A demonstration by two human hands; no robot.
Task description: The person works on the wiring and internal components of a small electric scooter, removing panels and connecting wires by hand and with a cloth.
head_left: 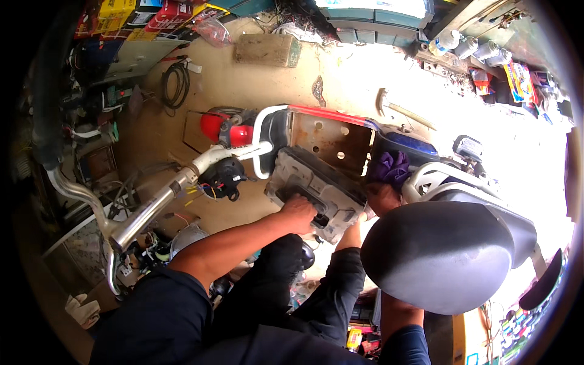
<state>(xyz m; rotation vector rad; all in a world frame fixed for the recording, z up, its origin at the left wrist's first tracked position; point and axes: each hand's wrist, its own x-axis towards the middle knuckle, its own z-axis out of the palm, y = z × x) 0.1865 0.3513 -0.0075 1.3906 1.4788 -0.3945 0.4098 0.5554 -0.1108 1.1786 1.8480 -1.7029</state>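
Note:
My left hand (298,213) is closed on the recessed handle of a dusty grey plastic cover (331,182), which is tilted beside the open metal tray (331,143) of a small electric scooter. Rust and round holes show in the tray floor. Just right of the cover, my right hand (384,198) is bunched against a crumpled purple cloth (392,167) and seems to grip its lower end; its fingertips are hidden. The black scooter seat (441,255) covers part of my right forearm.
The scooter's handlebar stem (176,185) runs to the left, with a black round part and loose wires (225,177) beside it. Beyond the scooter lie a hammer (404,109), a wooden block (267,50) and a coiled black cable (175,85). Bottles (447,42) stand far right.

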